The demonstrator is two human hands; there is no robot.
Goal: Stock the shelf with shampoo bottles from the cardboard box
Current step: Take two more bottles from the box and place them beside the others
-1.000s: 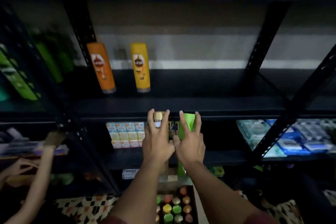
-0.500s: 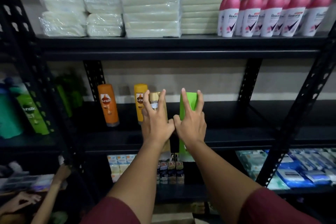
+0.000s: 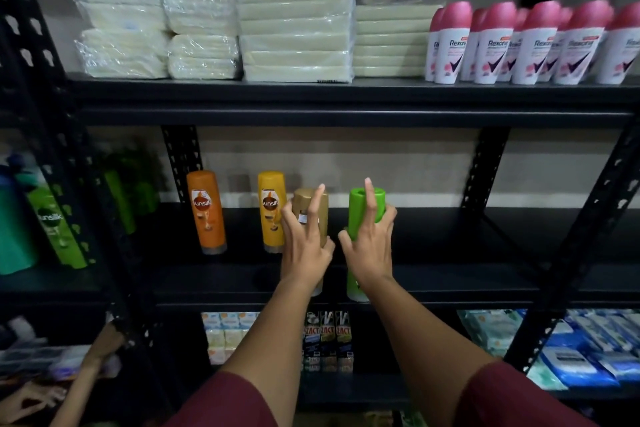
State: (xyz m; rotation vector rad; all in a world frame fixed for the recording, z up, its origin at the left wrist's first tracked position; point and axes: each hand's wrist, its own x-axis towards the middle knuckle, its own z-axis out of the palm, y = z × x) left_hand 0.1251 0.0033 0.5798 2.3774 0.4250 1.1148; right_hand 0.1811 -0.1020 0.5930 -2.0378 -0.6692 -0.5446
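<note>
A black metal rack (image 3: 346, 104) fills the view, its shelves crossed by perforated uprights. The top shelf is loaded with wrapped cream packs (image 3: 294, 28) on the left and pink-capped deodorants (image 3: 533, 45) on the right. The middle shelf (image 3: 450, 253) is mostly bare on the right. On the low shelf, blue packets (image 3: 581, 350) lie at the right, with small boxes (image 3: 228, 329) and dark cartons (image 3: 329, 340) near the centre. Green bottles (image 3: 52, 229) are seen on a neighbouring rack at the far left, blurred.

Two arms in maroon sleeves are stretched toward the middle shelf. At the back of that shelf an orange bottle (image 3: 206, 211) and a yellow bottle (image 3: 272, 210) stand upright, apart from each other. A gold bottle (image 3: 313, 215) is gripped by the left hand (image 3: 304, 246), fingers spread and wrapped around its body, just right of the yellow one. A green bottle (image 3: 363, 215) is clasped the same way by the right hand (image 3: 370, 250), beside the gold bottle. Both are held upright, their lower ends at the shelf's near edge; whether they rest on it cannot be told.

At the lower left, another person's hand (image 3: 104, 343) is seen at the next rack.
</note>
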